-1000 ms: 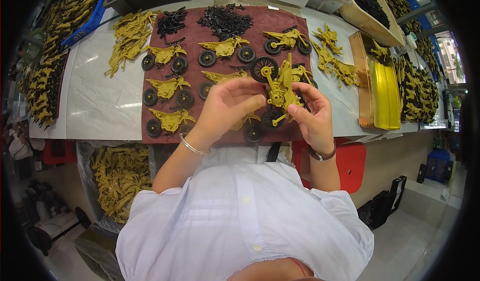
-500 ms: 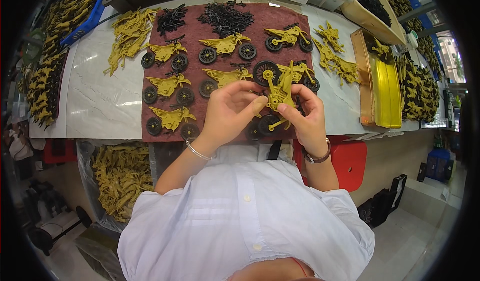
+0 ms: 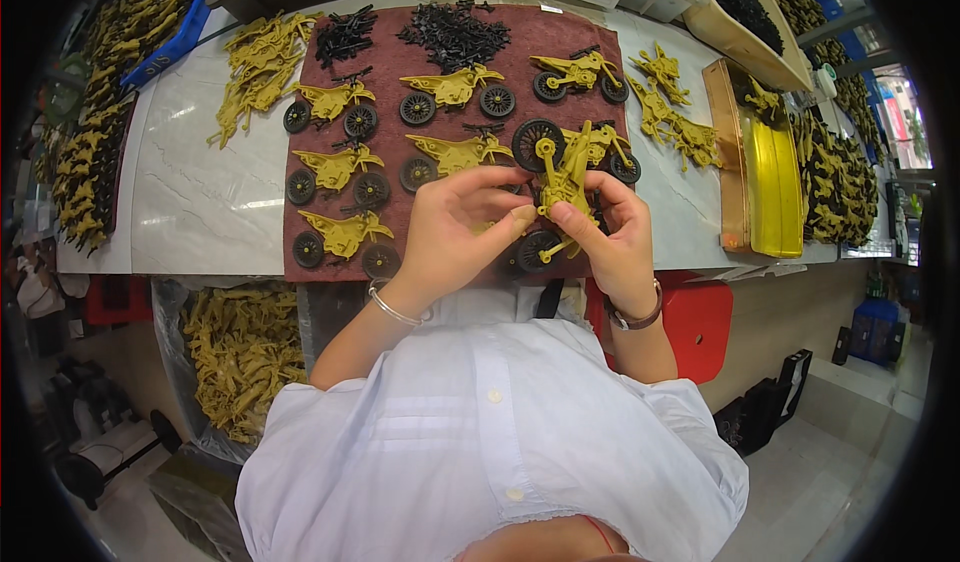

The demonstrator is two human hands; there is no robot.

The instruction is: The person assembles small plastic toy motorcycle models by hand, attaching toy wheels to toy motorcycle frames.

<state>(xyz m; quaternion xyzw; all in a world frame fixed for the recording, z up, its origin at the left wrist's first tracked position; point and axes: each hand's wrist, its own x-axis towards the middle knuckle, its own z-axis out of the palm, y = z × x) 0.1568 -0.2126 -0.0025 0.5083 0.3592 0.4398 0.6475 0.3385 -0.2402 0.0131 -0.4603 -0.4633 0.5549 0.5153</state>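
My left hand (image 3: 455,227) and my right hand (image 3: 610,237) are both up in front of me, just over the near edge of the dark red mat (image 3: 390,37). They are pinching one yellow toy motorbike (image 3: 562,177) between them. My right fingers hold the bike low down, by its black back wheel (image 3: 535,250). My left thumb and fingers are closed on the part next to that wheel. The bike stands up on end, and its black front wheel (image 3: 537,144) is at the top.

I think the bike is very light. It looks like hard, thin plastic, so it is stiff but could snap if I squeeze too much. The forks look skinny. The fat middle of the body seems the best place to hold. The wheels may spin, so they are a slippery place to grab.

More finished bikes (image 3: 455,87) lie flat in rows on the mat. At the far end sits a heap of small black parts (image 3: 455,32). Loose yellow bike bodies (image 3: 255,62) lie on the white table (image 3: 195,202) to my left
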